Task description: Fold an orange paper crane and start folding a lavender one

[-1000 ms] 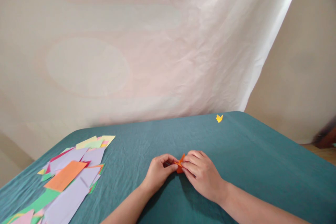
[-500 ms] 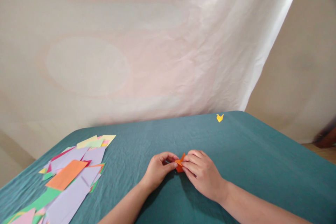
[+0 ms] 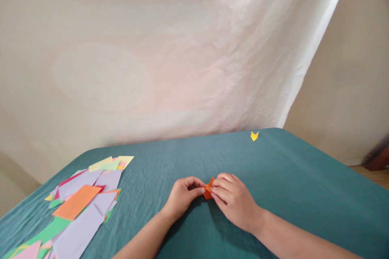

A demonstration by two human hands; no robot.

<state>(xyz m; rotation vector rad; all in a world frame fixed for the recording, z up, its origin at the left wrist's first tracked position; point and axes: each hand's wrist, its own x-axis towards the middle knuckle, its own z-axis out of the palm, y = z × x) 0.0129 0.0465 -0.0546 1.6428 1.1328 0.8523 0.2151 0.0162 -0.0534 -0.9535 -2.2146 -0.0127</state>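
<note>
A small folded orange paper piece (image 3: 208, 189) lies low over the teal tablecloth (image 3: 273, 178) near the middle of the table. My left hand (image 3: 183, 196) pinches its left side with curled fingers. My right hand (image 3: 232, 199) pinches its right side, fingertips pressed on the fold. Most of the paper is hidden between the two hands; only a small orange corner shows.
A spread of coloured paper sheets (image 3: 75, 206), lilac, orange, green, yellow and pink, lies at the left of the table. A small folded yellow paper figure (image 3: 254, 136) sits near the far edge. A white sheet hangs behind the table.
The hands have stayed in place. Less of the orange paper shows than a second ago, as the fingers closed in over it.
</note>
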